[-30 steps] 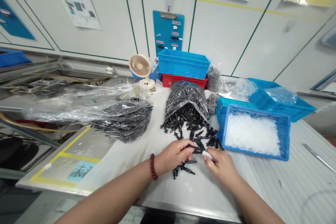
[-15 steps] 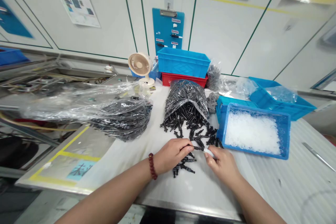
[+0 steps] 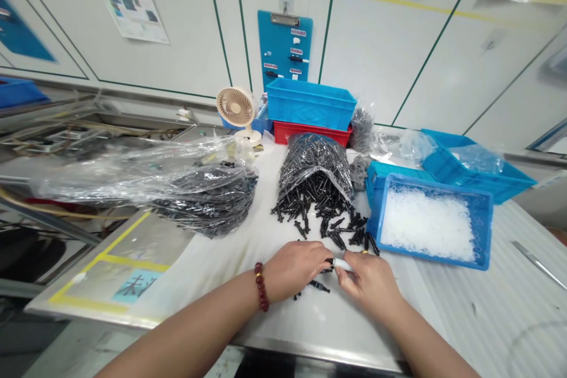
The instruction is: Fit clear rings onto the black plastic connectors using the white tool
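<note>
The left hand has its fingers closed around a black part, mostly hidden. The right hand pinches a white tool between thumb and fingers. Part and tool meet end to end above the near side of the worktable, apparently so that one hand steadies while the other guides. Beyond the hands, loose parts lie at the mouth of an open bag, likely for short reach. To the right, a blue bin of white pieces leans toward the hands, probably for easy picking. A filled bag lies left. At the far side, a light-blue bin sits on a red bin, presumably saving space.

Count: held part, one; white tool, one; large bags of parts, two; tweezers at right, one; fan, one; clipboard on the far wall, one, bearing two pens. Loose parts and white pieces overlap too much to count.
</note>
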Motion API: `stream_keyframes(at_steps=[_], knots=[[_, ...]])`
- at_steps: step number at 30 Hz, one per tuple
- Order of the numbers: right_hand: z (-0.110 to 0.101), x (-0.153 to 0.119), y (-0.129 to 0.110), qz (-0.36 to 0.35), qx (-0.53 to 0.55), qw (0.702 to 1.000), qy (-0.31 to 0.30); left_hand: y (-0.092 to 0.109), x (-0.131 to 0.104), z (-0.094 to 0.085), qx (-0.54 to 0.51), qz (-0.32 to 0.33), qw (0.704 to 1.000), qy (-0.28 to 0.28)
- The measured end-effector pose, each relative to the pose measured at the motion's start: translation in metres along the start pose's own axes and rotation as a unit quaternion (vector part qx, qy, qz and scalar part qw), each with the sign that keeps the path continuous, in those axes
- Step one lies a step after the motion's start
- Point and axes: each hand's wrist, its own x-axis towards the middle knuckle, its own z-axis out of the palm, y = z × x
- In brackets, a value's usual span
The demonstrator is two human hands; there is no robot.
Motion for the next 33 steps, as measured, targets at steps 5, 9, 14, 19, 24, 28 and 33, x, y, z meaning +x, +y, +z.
stream_keyframes(at_steps=[5, 9, 14, 19, 24, 28, 33], knots=[[0.0009, -0.0006, -0.0023, 0.006, -0.013, 1.0, 0.012, 0.0026, 0.0013, 0.0013, 0.016, -0.006, 1.0, -0.003], [0.0026, -0.0016, -0.0022, 0.021, -0.03, 0.999, 0.018, 0.0034, 0.0022, 0.0025, 0.021, -0.004, 1.0, 0.006], [0.0031, -0.0013, -0.0003, 0.029, -0.026, 0.999, 0.01, 0.0014, 0.0013, 0.0027, -0.009, 0.011, 1.0, 0.025], [-0.0005, 0.0011, -0.0001, 0.006, 0.03, 0.999, -0.013, -0.0024, -0.0005, 0.0005, -0.047, 0.028, 0.996, 0.067], [-0.0012, 0.0007, 0.0009, 0.007, 0.042, 0.999, -0.017, -0.0034, -0.0008, -0.0002, -0.049, 0.031, 0.996, 0.072], [-0.0004, 0.0001, 0.0026, 0.016, 0.041, 0.999, -0.014, -0.002, -0.0004, -0.0008, -0.05, 0.029, 0.996, 0.072], [0.0009, 0.0, 0.0036, 0.024, 0.028, 0.999, -0.011, -0.0012, -0.0004, -0.0021, -0.051, 0.034, 0.995, 0.074]])
